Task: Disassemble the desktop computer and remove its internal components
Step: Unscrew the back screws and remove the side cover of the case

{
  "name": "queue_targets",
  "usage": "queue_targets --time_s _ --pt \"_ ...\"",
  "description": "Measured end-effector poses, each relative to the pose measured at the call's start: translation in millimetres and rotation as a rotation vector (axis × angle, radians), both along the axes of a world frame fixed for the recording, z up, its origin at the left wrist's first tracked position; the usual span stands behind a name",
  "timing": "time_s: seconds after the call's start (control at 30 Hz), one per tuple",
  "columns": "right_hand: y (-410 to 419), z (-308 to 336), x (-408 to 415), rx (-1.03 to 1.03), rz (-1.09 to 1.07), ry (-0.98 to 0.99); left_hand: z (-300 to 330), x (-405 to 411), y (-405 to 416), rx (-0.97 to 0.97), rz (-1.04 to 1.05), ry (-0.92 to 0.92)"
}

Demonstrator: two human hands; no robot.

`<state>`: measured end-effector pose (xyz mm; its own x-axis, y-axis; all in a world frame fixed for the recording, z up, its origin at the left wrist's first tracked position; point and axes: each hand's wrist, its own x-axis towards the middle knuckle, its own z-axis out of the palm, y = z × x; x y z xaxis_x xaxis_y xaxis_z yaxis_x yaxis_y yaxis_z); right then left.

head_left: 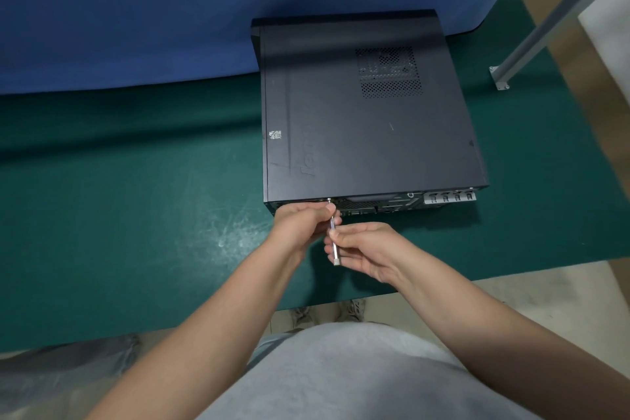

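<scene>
A black desktop computer case [368, 126] lies flat on the green table mat [136, 201], its rear panel facing me. A slim silver screwdriver [333, 232] points its tip at a screw [329, 200] on the top left edge of the rear panel. My left hand [300, 225] pinches the shaft close to the tip. My right hand [364, 249] grips the handle end just below. The case's side cover with a vent grille [388, 73] is closed.
A blue cloth [170, 10] hangs behind the table. A metal frame leg [545, 27] stands at the back right, bolted to the mat. The table's front edge runs just below my hands, with the floor and my shoes [327, 314] beneath.
</scene>
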<state>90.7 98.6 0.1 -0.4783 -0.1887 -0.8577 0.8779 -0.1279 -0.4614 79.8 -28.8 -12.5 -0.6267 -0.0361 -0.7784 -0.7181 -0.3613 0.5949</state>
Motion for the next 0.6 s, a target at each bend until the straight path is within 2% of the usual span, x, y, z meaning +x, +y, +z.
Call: queue_targets --time_s 0.17,0.33,0.47,0.53,0.6 --pt "-6.1 0.9 -3.3 0.152 0.05 0.046 -0.1 -2.0 -4.1 0.133 -0.033 -0.035" --pt "-8.7 -0.4 -5.9 0.364 0.111 0.14 -0.5 0.1 -3.8 0.049 -0.115 -0.015" --pt "-9.1 -0.6 -3.1 0.36 0.174 0.196 -2.3 -2.7 -2.2 -0.022 -0.074 -0.032" --pt "-6.8 1.8 -1.9 0.292 0.233 0.131 -2.5 -3.7 -3.8 0.004 -0.087 -0.037" --pt "0.3 3.2 -0.6 0.131 0.259 -0.001 -2.2 -3.6 -5.8 0.055 -0.094 -0.032"
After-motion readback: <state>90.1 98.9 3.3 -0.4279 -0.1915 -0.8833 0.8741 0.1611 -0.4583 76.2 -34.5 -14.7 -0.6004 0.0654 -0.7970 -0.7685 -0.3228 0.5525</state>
